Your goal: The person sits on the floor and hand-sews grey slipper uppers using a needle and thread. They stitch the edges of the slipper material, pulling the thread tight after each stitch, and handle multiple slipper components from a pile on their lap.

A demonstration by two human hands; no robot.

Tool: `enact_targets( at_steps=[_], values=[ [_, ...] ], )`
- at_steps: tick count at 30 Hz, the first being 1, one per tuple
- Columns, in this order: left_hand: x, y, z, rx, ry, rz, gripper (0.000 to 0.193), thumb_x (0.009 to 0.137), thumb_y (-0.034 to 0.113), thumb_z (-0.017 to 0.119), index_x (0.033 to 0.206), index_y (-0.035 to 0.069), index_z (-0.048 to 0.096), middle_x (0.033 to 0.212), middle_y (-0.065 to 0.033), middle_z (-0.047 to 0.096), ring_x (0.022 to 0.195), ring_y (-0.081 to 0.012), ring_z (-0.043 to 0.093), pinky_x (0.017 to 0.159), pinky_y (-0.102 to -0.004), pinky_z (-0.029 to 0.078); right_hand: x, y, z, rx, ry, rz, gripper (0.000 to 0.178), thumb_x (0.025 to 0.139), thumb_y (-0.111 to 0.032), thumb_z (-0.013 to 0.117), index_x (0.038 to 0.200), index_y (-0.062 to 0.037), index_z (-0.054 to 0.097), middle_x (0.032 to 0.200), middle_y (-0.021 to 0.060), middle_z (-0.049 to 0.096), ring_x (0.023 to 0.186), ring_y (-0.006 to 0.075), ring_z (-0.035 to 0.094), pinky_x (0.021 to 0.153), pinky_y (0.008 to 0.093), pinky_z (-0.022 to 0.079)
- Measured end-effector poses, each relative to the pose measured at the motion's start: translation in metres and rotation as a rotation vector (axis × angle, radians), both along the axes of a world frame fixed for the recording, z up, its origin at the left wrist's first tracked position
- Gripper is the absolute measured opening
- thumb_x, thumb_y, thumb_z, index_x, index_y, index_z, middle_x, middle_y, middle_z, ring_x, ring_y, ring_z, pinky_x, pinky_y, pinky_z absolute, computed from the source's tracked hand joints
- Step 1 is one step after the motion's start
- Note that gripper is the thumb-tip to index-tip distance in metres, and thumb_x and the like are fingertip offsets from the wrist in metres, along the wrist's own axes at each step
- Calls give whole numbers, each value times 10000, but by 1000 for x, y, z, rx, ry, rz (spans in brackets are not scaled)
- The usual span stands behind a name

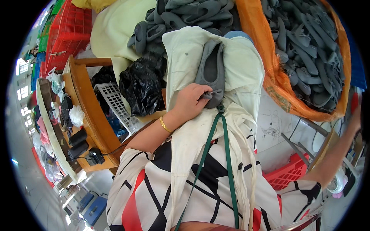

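A grey slip-on shoe [200, 73] lies lengthwise on the pale cloth [243, 63] over my lap, its opening facing up. My left hand [192, 101] is closed on the shoe's near end, with thumb and fingers pinching the grey fabric. A thin thread runs rightward from near the shoe. Just below the shoe hangs the dark clip [221, 109] of a green lanyard [227, 154]. My right arm stretches far out to the right. At the picture's edge my right hand [356, 115] is blurred, and its fingers cannot be made out.
An orange sack [269, 77] full of grey shoes stands to the right, with a red basket [287, 173] below it. More grey shoes [185, 17] are heaped beyond my lap. On the left are a wooden drawer table [90, 115], a black plastic bag [144, 84] and red crates [69, 34].
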State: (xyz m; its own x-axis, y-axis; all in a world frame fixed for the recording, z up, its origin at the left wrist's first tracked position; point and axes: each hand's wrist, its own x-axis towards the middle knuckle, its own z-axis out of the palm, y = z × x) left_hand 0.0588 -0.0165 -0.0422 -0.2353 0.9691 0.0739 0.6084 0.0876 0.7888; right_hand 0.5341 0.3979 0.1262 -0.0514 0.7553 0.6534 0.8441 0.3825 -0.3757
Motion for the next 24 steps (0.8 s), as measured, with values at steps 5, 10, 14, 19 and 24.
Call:
enact_targets(
  at_steps=[5, 10, 14, 19, 24],
  values=[
    [1, -5, -11, 100, 114, -19, 311, 697, -25, 725, 991, 66, 683, 889, -97, 698, 774, -291, 649, 676, -361, 529, -197, -121, -108, -947, 407, 416, 215, 1014, -239, 609, 1160, -106, 695, 875, -39, 640, 664, 36, 527, 586, 201, 428],
    [-6, -3, -13, 183, 125, -73, 345, 649, -58, 714, 970, 64, 684, 901, -87, 708, 815, -288, 672, 706, -371, 553, -292, -229, -149, -1424, 207, 922, 102, 956, -129, 648, 1044, -87, 678, 682, -17, 602, 596, 56, 533, 561, 251, 442],
    [-5, -2, -13, 221, 143, -79, 358, 624, -70, 700, 956, 62, 685, 907, -82, 711, 803, -284, 681, 698, -365, 565, -308, -250, -160, -1248, 19, 1071, 131, 929, -147, 643, 1037, -81, 674, 749, 130, 667, 620, 260, 628, 619, 336, 497],
    [-7, 1, -12, 290, 203, -97, 359, 625, -77, 690, 961, 52, 682, 909, -82, 712, 771, -273, 683, 660, -344, 574, -311, -254, -167, -1185, -72, 1123, 159, 921, -163, 615, 1040, -87, 687, 801, 151, 691, 712, 339, 669, 655, 396, 525],
    [-8, 1, -15, 315, 206, -101, 353, 626, -72, 692, 958, 45, 683, 912, -86, 716, 771, -270, 689, 663, -334, 581, -315, -253, -165, -1255, -92, 1097, 165, 913, -154, 609, 1030, -71, 690, 817, 163, 697, 730, 352, 675, 668, 408, 534]
  ],
)
